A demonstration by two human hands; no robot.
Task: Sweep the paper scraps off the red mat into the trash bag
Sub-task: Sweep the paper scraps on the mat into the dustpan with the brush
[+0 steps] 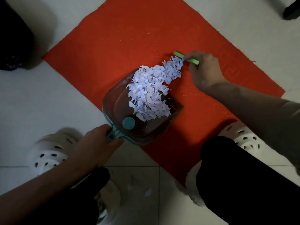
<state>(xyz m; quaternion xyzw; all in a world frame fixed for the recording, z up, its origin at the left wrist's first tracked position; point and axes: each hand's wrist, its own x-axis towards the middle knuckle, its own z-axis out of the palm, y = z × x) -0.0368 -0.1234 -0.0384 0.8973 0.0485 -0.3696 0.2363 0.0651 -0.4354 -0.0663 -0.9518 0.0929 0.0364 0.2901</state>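
Nearest the camera, two knees in black trousers (235, 176) frame the view. A white clog (47, 153) stands on the pale floor tiles (48, 95) at the left, and a second clog (243, 140) sits at the edge of the red mat (129, 38). One stray scrap (148, 192) lies on the tiles between the legs.

The hands are well apart. The left hand (97, 143) is curled round the teal handle (112, 135) of a clear dustpan (108, 101), which lies partly on the mat's near-left edge with its mouth facing away. A round teal disc (128, 123) sits inside it near the handle.

The paper scraps (151, 91), white with a blue grid, are heaped in the pan and spill over its lip onto the mat in a band running up to the right. At the far end of that band the right hand (204, 70) pinches a green brush (178, 54), which touches the last scraps.

Beyond them a few tiny flecks (146, 34) dot the mat. Off the mat at far left stands a dark bag (13, 38), and a black object (292, 10) shows at the far right corner
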